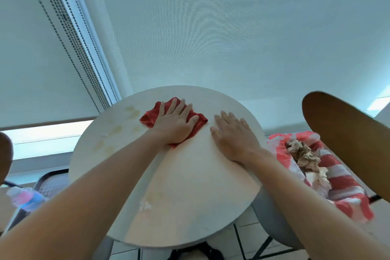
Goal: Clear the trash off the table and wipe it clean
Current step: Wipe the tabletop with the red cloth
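A round white table (190,196) fills the middle of the view. On its far part lies a red cloth (150,117), and my left hand (176,122) presses flat on it with the fingers spread. My right hand (234,135) rests flat on the bare tabletop just right of the cloth and holds nothing. Yellowish stains (117,130) mark the table's left side. A small white smear (145,206) sits near the front edge.
A red-and-white striped bag (341,188) hangs open right of the table with crumpled paper (304,154) inside. A brown wooden chair back (346,133) rises beyond it. A plastic bottle (25,196) lies low at the left. Window blinds stand behind the table.
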